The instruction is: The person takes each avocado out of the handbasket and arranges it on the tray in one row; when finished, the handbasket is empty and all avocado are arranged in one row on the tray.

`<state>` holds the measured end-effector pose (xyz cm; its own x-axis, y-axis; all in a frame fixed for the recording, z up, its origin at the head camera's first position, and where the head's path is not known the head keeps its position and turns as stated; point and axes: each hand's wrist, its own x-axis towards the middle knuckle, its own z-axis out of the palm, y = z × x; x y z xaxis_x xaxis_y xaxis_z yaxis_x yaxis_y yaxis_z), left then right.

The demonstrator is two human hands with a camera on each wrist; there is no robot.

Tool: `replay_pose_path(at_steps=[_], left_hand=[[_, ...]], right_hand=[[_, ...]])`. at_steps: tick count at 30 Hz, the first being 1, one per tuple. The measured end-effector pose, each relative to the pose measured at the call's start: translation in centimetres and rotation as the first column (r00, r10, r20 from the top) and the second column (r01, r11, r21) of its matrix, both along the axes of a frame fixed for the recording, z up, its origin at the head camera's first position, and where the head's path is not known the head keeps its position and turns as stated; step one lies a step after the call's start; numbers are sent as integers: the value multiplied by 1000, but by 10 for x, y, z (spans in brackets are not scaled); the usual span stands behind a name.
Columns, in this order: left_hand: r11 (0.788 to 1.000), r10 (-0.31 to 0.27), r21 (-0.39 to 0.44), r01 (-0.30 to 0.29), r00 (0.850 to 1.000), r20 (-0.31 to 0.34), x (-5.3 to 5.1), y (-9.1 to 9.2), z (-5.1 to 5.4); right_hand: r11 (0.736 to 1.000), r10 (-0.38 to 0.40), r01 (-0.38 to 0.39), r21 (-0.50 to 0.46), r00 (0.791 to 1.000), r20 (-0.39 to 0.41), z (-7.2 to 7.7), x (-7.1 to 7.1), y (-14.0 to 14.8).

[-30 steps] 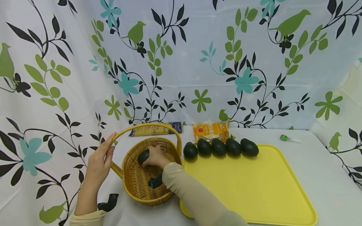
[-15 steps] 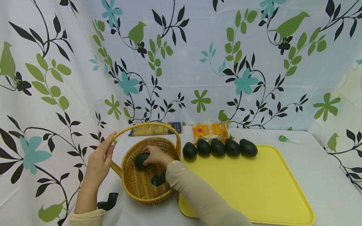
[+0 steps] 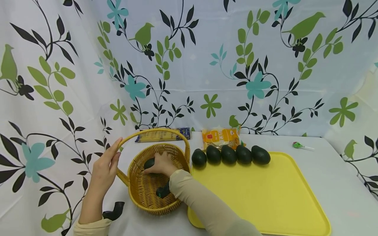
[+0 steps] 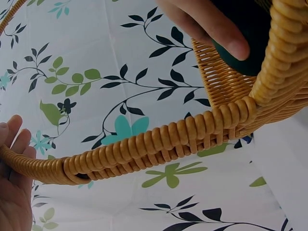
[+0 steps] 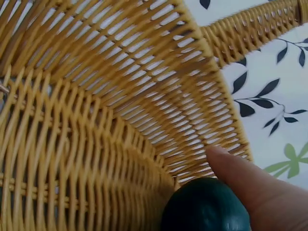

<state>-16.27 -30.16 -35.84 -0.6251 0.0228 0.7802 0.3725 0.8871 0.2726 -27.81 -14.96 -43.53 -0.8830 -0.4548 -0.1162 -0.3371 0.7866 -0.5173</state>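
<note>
A round wicker basket (image 3: pixel 144 193) with a tall arched handle stands left of the yellow tray. My left hand (image 3: pixel 104 167) holds the handle (image 4: pixel 159 144) on its left side, fingers and thumb about it in the left wrist view. Inside the basket my right hand (image 3: pixel 161 164) grips a dark green avocado (image 3: pixel 149 163), covering part of it. The right wrist view shows my thumb alongside the avocado (image 5: pixel 207 207) near the woven wall. Several more avocados (image 3: pixel 228 154) lie in a row along the tray's far edge.
The yellow tray (image 3: pixel 260 196) fills the table's middle and right. Behind stand a long noodle-like packet (image 3: pixel 159 135) and an orange food bag (image 3: pixel 221 137). A lollipop (image 3: pixel 301 145) lies at far right. A patterned curtain (image 3: pixel 189 65) hangs behind.
Inside the basket, my right hand has shifted slightly over the avocado, so less of it shows than half a second ago. My left hand stays at the handle.
</note>
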Motion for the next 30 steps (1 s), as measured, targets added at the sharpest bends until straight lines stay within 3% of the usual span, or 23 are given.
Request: replay_pose_path(at_steps=[4,11,18,23,30], left_hand=[[1000,-4,2,4,1000,7,0,1,-2],[1000,-6,0,6,1000,3,0,1,-1],[1000,-3,1,3,1000,11,0,0,2],[1000,5,0,-5,1000,21,0,-1,2],[1000,4,-1,-4,1000,19,0,0,2]], right_hand=[[999,28,-28,40,1000,-9,-5,1,-1],[982,184,-187,24,979,90,-1,-1,2],[997,74,-71,-28,989,128,4,-1,5],[1000,6,-8,14,990,144,2,-2,4],[996,-12,4,87,996,90,-2,-4,0]])
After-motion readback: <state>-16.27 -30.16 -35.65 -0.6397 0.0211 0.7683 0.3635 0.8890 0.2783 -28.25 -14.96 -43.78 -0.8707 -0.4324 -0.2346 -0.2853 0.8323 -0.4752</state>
